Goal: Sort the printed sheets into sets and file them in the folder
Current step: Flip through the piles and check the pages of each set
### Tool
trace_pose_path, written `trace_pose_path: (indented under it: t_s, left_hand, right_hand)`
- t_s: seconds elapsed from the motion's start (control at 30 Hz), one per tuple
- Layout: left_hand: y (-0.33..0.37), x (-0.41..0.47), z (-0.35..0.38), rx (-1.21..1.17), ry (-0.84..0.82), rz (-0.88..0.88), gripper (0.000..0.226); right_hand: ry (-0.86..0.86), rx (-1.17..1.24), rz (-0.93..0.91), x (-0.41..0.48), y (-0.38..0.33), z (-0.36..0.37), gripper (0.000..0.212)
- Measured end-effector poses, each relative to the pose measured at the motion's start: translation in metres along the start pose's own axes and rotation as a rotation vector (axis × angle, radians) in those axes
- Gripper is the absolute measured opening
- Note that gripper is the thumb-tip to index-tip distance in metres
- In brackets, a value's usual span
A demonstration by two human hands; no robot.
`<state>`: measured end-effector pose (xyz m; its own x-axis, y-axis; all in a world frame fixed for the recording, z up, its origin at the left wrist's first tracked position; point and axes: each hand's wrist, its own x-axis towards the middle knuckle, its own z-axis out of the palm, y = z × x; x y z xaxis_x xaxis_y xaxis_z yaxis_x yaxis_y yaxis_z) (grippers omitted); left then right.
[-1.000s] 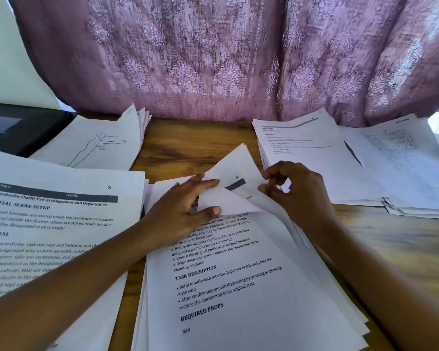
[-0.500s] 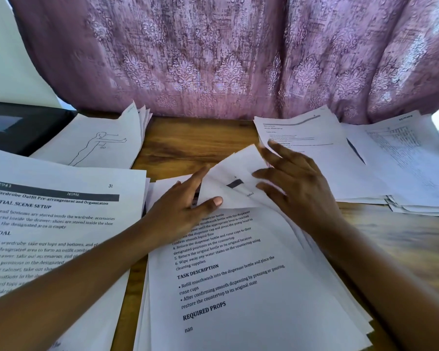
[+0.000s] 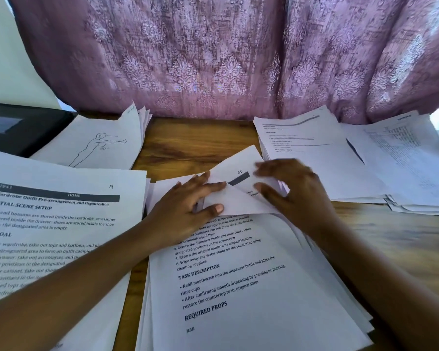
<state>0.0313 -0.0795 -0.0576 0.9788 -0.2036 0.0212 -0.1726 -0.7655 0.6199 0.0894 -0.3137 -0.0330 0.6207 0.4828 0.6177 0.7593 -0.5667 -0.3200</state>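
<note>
A fanned stack of printed sheets [image 3: 238, 300] lies in front of me on the wooden table [image 3: 188, 140]. My left hand [image 3: 185, 209] lies palm down at the stack's top left. Its fingers are straight, and its thumb presses a folded-back corner [image 3: 228, 201] of the upper sheets. Behind that flap, the corner of a sheet numbered 55 [image 3: 241, 171] stands raised. My right hand [image 3: 289, 193] is blurred and arches over this corner, its curved fingertips and thumb touching the paper. The black folder [image 3: 23, 127] lies shut at the far left, partly under papers.
A stack headed "Wardrobe Outfit" [image 3: 48, 224] lies at the left, and a pile with a figure drawing [image 3: 99, 145] behind it. Two more piles [image 3: 309, 160] [image 3: 403, 160] lie at the right. A pink patterned curtain [image 3: 213, 59] hangs along the table's far edge.
My right hand let go of a pinched sheet corner, spread its fingers, and now curves over the raised corner again. My left hand has kept pressing the folded-back flap in the same place.
</note>
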Motion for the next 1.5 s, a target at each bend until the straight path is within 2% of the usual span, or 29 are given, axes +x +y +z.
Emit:
trace_pose_path:
  t_s: [0.03,0.1,0.17,0.37,0.53,0.7,0.9,1.0,1.13,1.27,1.37,1.43,1.5]
  left_hand:
    - [0.000,0.000,0.000,-0.007,0.002,-0.004,0.058]
    - [0.000,0.001,0.000,-0.004,0.006,-0.009,0.059]
    - [0.001,0.001,0.000,0.010,0.002,-0.009,0.057]
    - [0.003,0.000,-0.001,0.023,-0.013,-0.019,0.053]
    - [0.003,0.000,-0.001,0.030,-0.013,-0.023,0.060]
    - [0.006,-0.002,-0.002,0.015,0.002,-0.037,0.070]
    - [0.010,-0.003,-0.003,-0.038,0.017,-0.110,0.084]
    - [0.007,-0.002,-0.003,-0.101,0.025,-0.106,0.081]
    - [0.005,-0.001,-0.003,-0.141,0.032,-0.076,0.069]
    - [0.009,-0.004,-0.002,-0.197,0.074,-0.014,0.051]
    - [0.010,-0.007,-0.004,-0.212,0.105,0.011,0.048]
    - [0.009,-0.005,-0.003,-0.191,0.080,0.021,0.050]
    - [0.006,-0.003,-0.001,-0.060,0.041,0.001,0.052]
  right_hand:
    - [0.036,-0.103,0.108,0.001,0.002,-0.001,0.032]
    - [-0.013,-0.200,0.287,0.000,0.006,0.000,0.040]
    - [-0.032,-0.181,0.313,-0.001,0.006,0.001,0.037]
    - [0.125,-0.369,0.020,-0.001,0.003,0.003,0.025]
    - [0.141,-0.252,-0.075,0.001,-0.002,0.003,0.003]
    - [0.106,-0.394,-0.283,0.001,0.008,0.000,0.010]
    - [0.115,-0.452,-0.506,-0.001,0.012,-0.005,0.017]
    - [0.097,-0.435,-0.528,-0.002,0.011,-0.006,0.022]
    - [0.043,-0.357,-0.455,0.002,0.010,-0.005,0.013]
    - [-0.129,-0.184,-0.383,0.001,0.010,-0.002,0.023]
    - [-0.243,-0.066,-0.387,-0.002,0.006,-0.001,0.028]
    - [-0.311,0.024,-0.331,-0.003,0.004,-0.002,0.030]
    - [-0.288,0.105,-0.242,-0.003,0.003,-0.003,0.036]
